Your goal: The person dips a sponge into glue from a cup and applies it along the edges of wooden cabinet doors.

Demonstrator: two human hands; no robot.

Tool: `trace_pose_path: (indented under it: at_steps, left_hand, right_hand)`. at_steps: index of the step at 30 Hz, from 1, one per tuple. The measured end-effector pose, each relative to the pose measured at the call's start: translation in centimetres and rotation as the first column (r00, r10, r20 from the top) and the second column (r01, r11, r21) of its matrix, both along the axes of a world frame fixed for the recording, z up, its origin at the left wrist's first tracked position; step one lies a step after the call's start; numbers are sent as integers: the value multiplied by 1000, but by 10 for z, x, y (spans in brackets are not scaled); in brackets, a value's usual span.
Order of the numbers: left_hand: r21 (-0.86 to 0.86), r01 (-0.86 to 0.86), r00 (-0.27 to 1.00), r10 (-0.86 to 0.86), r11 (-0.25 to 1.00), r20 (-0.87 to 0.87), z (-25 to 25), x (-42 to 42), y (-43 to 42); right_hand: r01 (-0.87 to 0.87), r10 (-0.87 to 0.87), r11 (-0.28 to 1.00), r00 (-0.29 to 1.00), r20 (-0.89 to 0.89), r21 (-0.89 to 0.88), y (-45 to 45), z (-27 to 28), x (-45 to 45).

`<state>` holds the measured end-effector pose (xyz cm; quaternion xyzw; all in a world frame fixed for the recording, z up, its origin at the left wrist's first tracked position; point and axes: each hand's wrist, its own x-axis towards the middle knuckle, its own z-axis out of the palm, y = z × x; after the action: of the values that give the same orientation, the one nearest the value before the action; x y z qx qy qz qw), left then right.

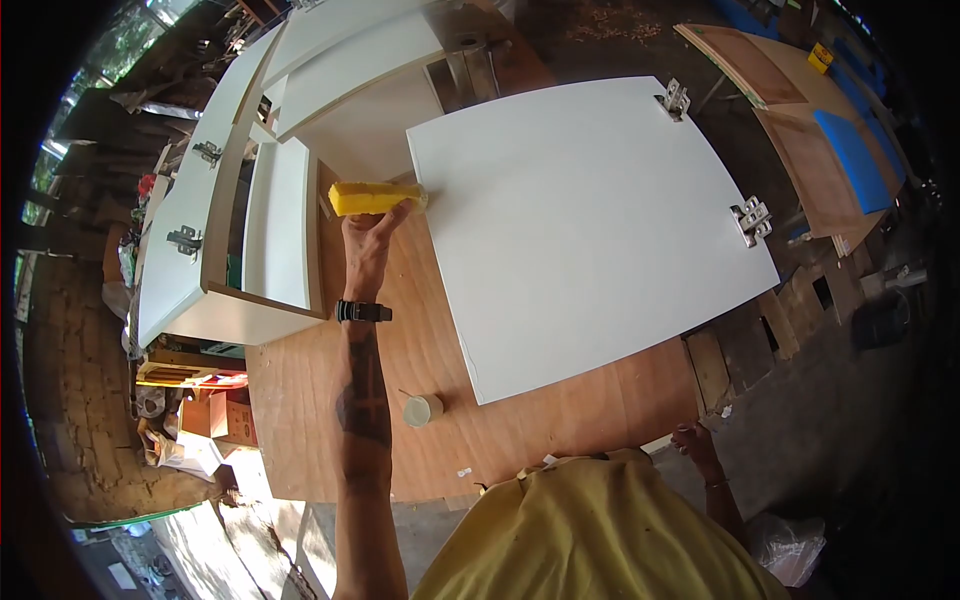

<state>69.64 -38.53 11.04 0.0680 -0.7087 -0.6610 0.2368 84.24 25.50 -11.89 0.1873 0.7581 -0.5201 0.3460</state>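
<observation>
Clothing, yellow, is noted nearest the camera; beside it, at the right, the right hand is seen with fingers curled, near the corner of the desk; whether anything is held there cannot be told. On the desk a small cup is stood upright, a thin stick showing at its rim; its contents cannot be made out.

Farther on, a yellow block is gripped by the left hand; it is held above the desk, its right end appearing to meet the left edge of a white panel; the panel is laid flat, two metal hinges being fitted along its opposite side. Edge work on the panel is judged to be in hand; a steady pass along that edge, with even contact, would be called for next.

At the left a white cabinet is found with its compartments open; their contents are largely lost in shadow. At the far right, brown panels are observed, a blue sheet being rested on them.
</observation>
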Motion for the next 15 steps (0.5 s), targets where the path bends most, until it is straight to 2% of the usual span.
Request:
trace_pose_path:
  at_steps: [4, 15]
  left_hand:
    - [-4, 15, 1000, -15, 1000, 0, -4, 3, 1]
    - [20, 7, 1000, -7, 1000, 21, -9, 27, 13]
  right_hand:
    - [12, -13, 998, 1000, 25, 61, 0, 4, 5]
    - [9, -10, 999, 1000, 26, 48, 3, 5, 16]
